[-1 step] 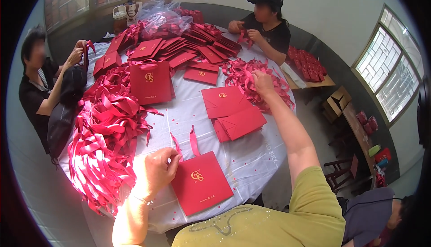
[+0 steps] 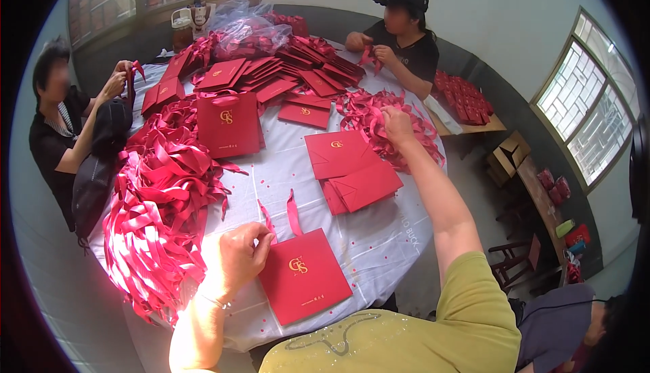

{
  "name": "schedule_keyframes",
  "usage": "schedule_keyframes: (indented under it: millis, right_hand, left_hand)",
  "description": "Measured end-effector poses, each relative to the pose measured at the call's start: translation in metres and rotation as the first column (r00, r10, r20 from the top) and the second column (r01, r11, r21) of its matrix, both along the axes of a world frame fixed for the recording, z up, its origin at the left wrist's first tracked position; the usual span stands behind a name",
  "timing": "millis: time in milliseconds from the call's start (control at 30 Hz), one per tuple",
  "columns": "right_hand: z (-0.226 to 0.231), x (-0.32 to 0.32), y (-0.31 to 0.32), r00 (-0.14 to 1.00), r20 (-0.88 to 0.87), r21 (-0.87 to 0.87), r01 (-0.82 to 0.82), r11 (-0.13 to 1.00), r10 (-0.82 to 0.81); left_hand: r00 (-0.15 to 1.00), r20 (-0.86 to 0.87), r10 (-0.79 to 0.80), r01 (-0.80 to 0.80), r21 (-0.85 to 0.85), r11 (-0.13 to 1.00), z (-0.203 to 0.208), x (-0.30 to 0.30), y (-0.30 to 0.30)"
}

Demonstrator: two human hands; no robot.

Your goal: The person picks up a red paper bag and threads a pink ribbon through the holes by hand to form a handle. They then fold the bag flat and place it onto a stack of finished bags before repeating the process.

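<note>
My left hand (image 2: 237,254) is closed at the upper left corner of a flat red paper gift bag (image 2: 306,285), its fingertips pinching the edge. Two pink ribbon ends (image 2: 293,214) stick up from that bag's top. My right arm stretches forward, and my right hand (image 2: 398,126) has its fingers pressed together on a heap of pink ribbons (image 2: 362,105); the exact strand is hard to make out. Between my arms lie folded red bags (image 2: 359,187). Another red bag (image 2: 229,126) with gold lettering stands farther off.
A big tangle of pink ribbons (image 2: 159,217) covers the table's left side. Many red bags (image 2: 271,71) are piled at the back under clear plastic (image 2: 247,31). A person (image 2: 57,115) works at left, another (image 2: 406,41) at the far right; a third (image 2: 562,322) is lower right.
</note>
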State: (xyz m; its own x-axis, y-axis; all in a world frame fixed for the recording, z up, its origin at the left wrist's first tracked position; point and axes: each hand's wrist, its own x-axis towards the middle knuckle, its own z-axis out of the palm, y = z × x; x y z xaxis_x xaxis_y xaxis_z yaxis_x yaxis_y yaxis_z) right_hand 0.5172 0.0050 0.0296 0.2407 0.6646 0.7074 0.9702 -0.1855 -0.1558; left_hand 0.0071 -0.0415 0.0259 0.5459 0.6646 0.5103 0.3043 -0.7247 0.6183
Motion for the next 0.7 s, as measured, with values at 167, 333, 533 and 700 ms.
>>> schedule_keyframes:
  millis: [167,333,533,700]
  right_hand:
    - [-0.002,0.011,0.005,0.909,-0.414,0.027,-0.045,0.999,0.052]
    - [0.007,-0.023,0.010,0.919,-0.394,-0.110,-0.073,0.991,0.024]
    - [0.013,-0.022,0.014,0.943,-0.333,-0.021,-0.029,0.999,0.020]
    - [0.031,-0.029,0.019,0.843,-0.480,0.301,-0.104,0.948,0.244]
  left_hand:
    - [1.000,0.001,0.027,-0.027,0.040,0.999,0.004,0.001,-0.002]
    - [0.999,0.000,0.037,-0.037,0.056,0.998,-0.002,-0.007,0.000]
    - [0.999,-0.012,0.033,-0.033,0.055,0.998,0.001,-0.007,0.000]
    - [1.000,0.000,0.017,-0.017,0.057,0.998,0.003,-0.006,-0.002]
